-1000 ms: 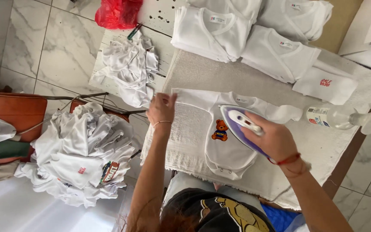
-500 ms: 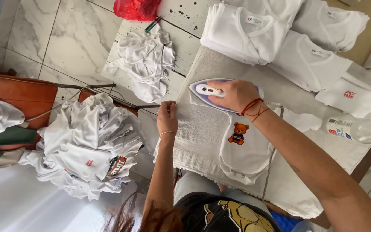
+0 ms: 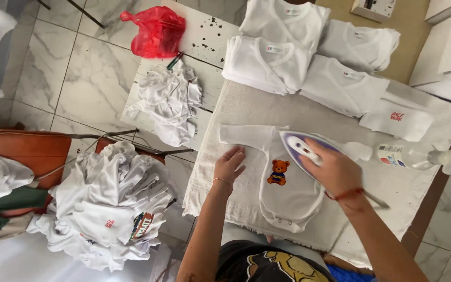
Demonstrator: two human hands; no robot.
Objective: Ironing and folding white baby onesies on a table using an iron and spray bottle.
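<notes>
Head view: a white bodysuit (image 3: pixel 288 193) with a bear print lies flat on a towel-covered table (image 3: pixel 246 112). The left hand (image 3: pixel 229 164) rests open, pressing beside the sleeve. The right hand (image 3: pixel 335 169) grips an iron (image 3: pixel 301 149) on the bodysuit's chest. A spray bottle (image 3: pixel 400 156) lies nearby.

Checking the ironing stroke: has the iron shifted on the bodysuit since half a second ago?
Yes. The iron under the right hand went from left of the bear print to its upper right.
</notes>
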